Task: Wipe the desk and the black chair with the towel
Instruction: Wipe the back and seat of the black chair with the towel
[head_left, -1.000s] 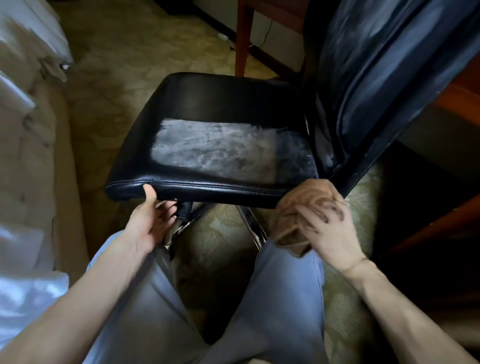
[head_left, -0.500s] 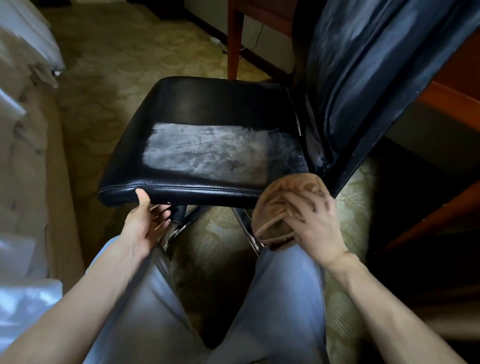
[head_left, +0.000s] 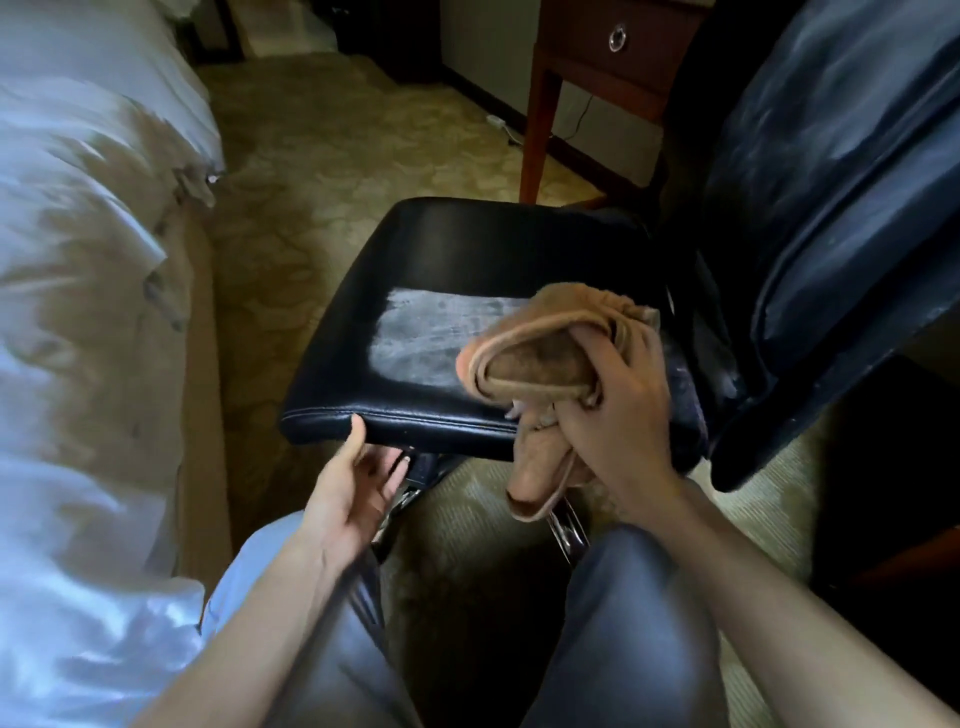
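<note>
**Towel bunched in right hand over chair seat**

Nearest the camera are 2 legs in grey-blue trousers (head_left: 623, 623), with both forearms reaching forward above them. The left hand (head_left: 358, 488) lies palm up at the front edge of the black chair (head_left: 467, 249). Its thumb tip touches the stitched edge, and its fingers are loosely spread beneath the seat. The right hand (head_left: 618, 415) has its fingers curled round the tan towel (head_left: 540, 358). The cloth is bunched over the seat's front right part, with 1 end hanging below the edge. I cannot tell whether it touches the leather. A pale grey smear (head_left: 426, 338) marks the seat just left of the towel. The chair's backrest (head_left: 841, 197) rises at the right, streaked with grey. A bed (head_left: 78, 260) with white linen runs along the left. Beyond the patterned carpet (head_left: 322, 156) stands the wooden desk (head_left: 597, 67), with a ring pull (head_left: 617, 37) on its drawer.
</note>
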